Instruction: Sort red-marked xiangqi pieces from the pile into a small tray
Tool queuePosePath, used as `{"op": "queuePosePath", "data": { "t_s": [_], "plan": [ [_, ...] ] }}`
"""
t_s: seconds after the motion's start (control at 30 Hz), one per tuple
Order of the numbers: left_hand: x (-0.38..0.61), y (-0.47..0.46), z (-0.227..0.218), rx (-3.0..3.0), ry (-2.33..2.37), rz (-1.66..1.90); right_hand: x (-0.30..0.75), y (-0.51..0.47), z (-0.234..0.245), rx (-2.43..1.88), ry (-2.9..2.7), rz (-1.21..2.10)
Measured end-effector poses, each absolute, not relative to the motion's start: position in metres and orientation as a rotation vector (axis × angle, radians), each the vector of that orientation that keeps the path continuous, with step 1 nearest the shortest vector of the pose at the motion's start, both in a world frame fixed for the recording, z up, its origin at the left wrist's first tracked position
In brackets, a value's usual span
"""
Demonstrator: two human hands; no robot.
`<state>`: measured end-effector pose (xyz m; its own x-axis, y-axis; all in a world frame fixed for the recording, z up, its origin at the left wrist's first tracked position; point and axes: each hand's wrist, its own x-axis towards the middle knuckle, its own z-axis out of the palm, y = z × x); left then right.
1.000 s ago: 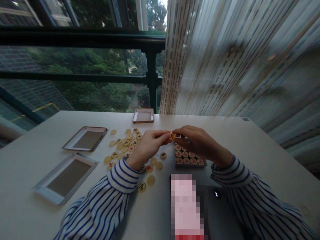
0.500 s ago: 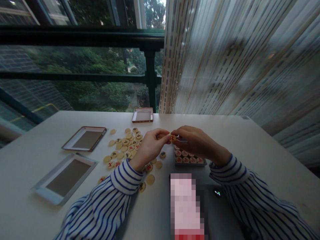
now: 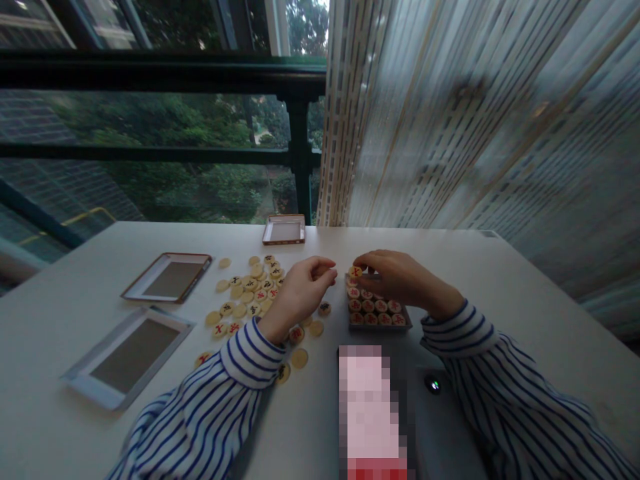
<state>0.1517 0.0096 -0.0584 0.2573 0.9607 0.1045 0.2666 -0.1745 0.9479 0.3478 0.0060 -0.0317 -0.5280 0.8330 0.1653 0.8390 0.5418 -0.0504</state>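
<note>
My right hand [image 3: 395, 277] pinches a Chinese chess piece [image 3: 355, 272] with a red character, just above the far left corner of a shallow box [image 3: 380, 327]. Rows of round pieces with red characters [image 3: 369, 306] lie face up in that box; its far right part is hidden under my hand. My left hand [image 3: 307, 283] hovers left of the box, thumb and forefinger slightly apart with nothing between them. Beneath and beyond it spreads a loose heap of Chinese chess pieces [image 3: 250, 283], some face down, some with red or black characters. My left sleeve covers part of them.
Two shallow trays or lids, one brown-rimmed [image 3: 167, 277] and one grey [image 3: 127, 357], lie at the left of the white table [image 3: 450, 267]. A smaller one [image 3: 284, 229] sits at the far edge. A phone-like object [image 3: 373, 407] with a pixelated screen is in front.
My left hand has let go of the red-character piece. My right hand has carried it slightly right, over the box's far left corner.
</note>
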Motion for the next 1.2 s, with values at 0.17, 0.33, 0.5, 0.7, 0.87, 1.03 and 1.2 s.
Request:
{"op": "queuePosePath", "data": {
  "t_s": [0.17,0.33,0.5,0.7,0.87,1.03,1.2],
  "plan": [
    [0.15,0.011,-0.062,1.702,1.17,0.965,0.355,0.013,-0.039,-1.583,-2.691,-0.053],
    [0.15,0.01,-0.061,1.737,1.18,0.96,0.357,0.015,-0.044,-1.656,-2.722,-0.079],
    [0.15,0.009,-0.059,1.764,1.209,0.953,0.358,0.016,-0.047,-1.718,-2.741,-0.088],
    [0.149,0.009,-0.062,1.838,1.216,0.913,0.358,0.016,-0.047,-1.801,-2.774,-0.073],
    [0.148,0.008,-0.062,1.941,1.239,0.859,0.358,0.015,-0.047,-1.815,-2.784,-0.08],
    [0.148,0.008,-0.064,1.985,1.25,0.849,0.357,0.016,-0.049,-1.83,-2.786,-0.108],
    [0.148,0.009,-0.066,2.0,1.248,0.854,0.357,0.017,-0.052,-1.817,-2.802,-0.141]
  ]
}}
